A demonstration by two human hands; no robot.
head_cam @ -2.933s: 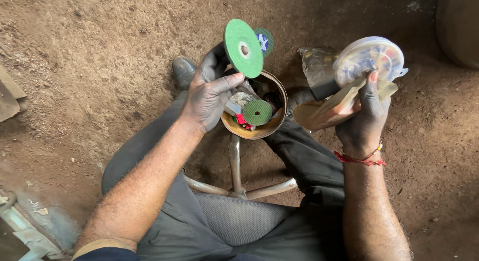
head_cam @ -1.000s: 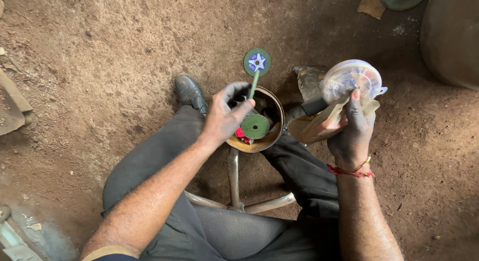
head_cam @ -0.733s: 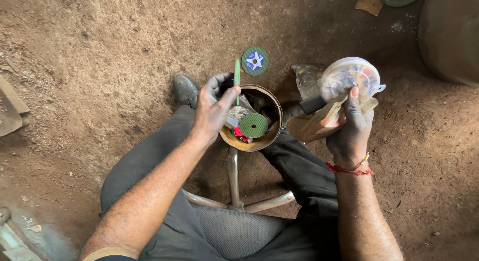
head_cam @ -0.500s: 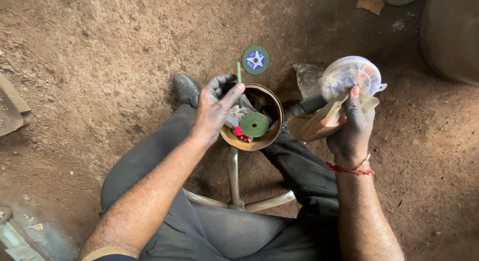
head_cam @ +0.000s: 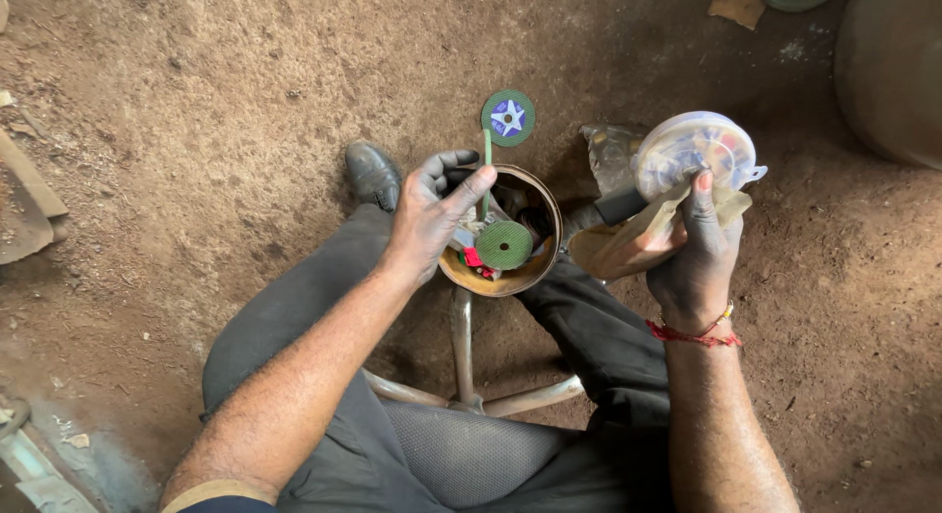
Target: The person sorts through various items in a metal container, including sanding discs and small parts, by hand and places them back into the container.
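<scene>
Pinching a thin green disc (head_cam: 486, 160) edge-on, left hand (head_cam: 432, 219) fingers closed on its rim above the round tin (head_cam: 538, 268). Disc looks light, stiff, brittle; grip the rim. Right hand (head_cam: 697, 263) wraps a clear plastic case (head_cam: 697, 150), right of the tin.

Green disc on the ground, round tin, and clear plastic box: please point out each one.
Green disc (head_cam: 508, 118), head view, on its star-marked centre.
Round tin (head_cam: 546, 194), head view, on its right rim.
Clear plastic box (head_cam: 692, 152), head view, on its lid.
</scene>
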